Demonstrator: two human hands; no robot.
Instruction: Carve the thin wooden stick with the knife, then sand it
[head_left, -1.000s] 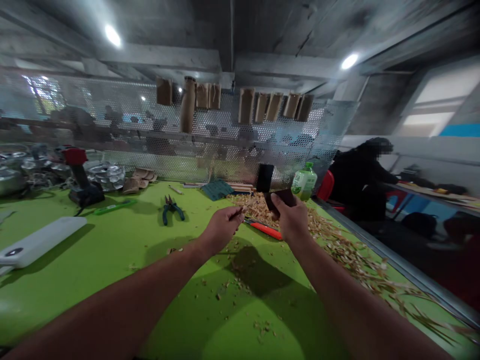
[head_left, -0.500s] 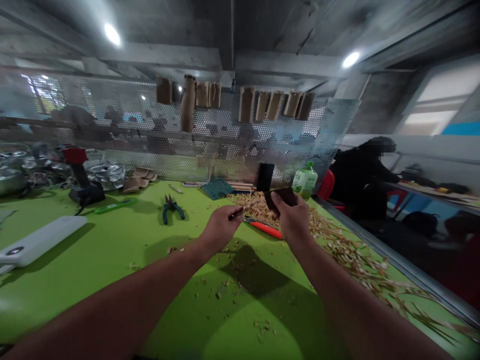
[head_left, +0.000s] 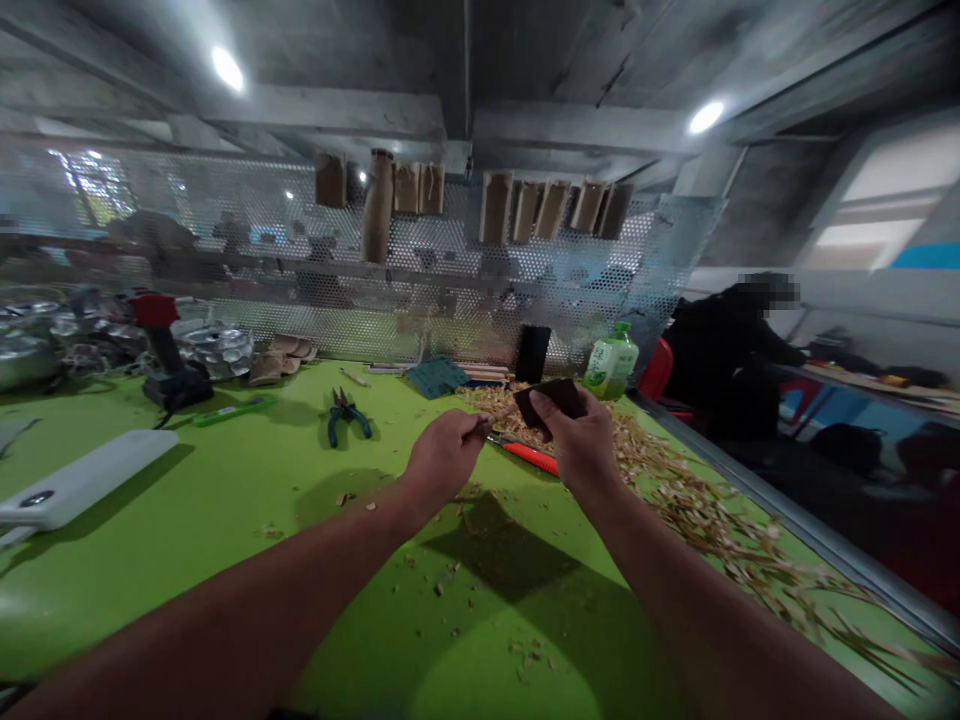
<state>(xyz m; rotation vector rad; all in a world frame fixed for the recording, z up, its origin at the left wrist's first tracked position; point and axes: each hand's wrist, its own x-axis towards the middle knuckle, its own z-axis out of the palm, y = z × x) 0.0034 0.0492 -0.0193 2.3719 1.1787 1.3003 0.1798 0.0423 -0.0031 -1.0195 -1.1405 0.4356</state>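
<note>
My left hand is closed in a pinch around a thin wooden stick, whose light tip points right and whose rest is hidden by the fingers. Between the thumb and fingers of my right hand is a dark brown piece of sandpaper, its left edge close to the stick's tip. Whether the two touch, I cannot tell. Under the hands lies a cutter with an orange-red handle, beside a heap of wood shavings.
Pliers, a green cutter, a cordless drill and a white-handled tool lie to the left. Behind are a teal sheet, a black upright slab and a green bottle. Someone in black sits at right.
My right hand has shifted slightly left with the sandpaper, bringing it nearer my left hand. The left hand still pinches the stick and has barely moved.
</note>
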